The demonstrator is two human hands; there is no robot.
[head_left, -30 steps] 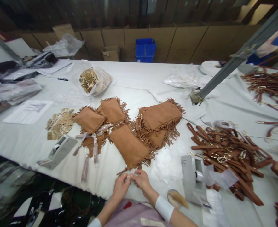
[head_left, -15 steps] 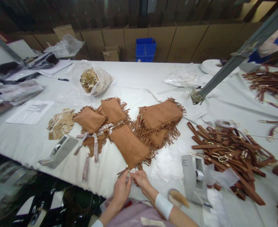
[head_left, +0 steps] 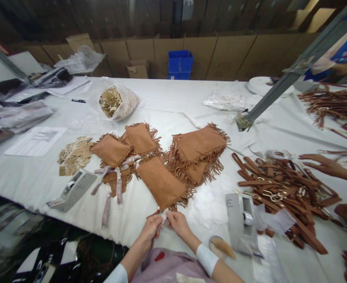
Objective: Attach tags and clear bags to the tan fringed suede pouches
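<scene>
A brown fringed pouch (head_left: 161,182) lies flat in front of me, its near corner with a small gold zipper end just beyond my fingers. Both hands are closed at that corner: my left hand (head_left: 152,228) and my right hand (head_left: 178,223) pinch a small piece of white tissue paper (head_left: 164,215) between them. Whether the paper wraps a part of the pouch is hidden by my fingers. More fringed pouches, a small one (head_left: 111,150) and a larger one (head_left: 201,143), lie behind. Paper-wrapped straps (head_left: 119,184) hang from the pouches at left.
Grey tape dispensers stand left (head_left: 73,190) and right (head_left: 242,224). White tissue sheets (head_left: 207,206) lie right of the pouch. Brown straps (head_left: 282,192) are heaped farther right, under a co-worker's hand (head_left: 323,164). Tan tags (head_left: 75,155) and a tag-filled bag (head_left: 123,104) are at left. A metal post (head_left: 276,86) slants over the table.
My left hand has drawn slightly down and turned, still pinching the paper. My right hand stays close by. A co-worker's hand has come in over the strap heap from the right.
</scene>
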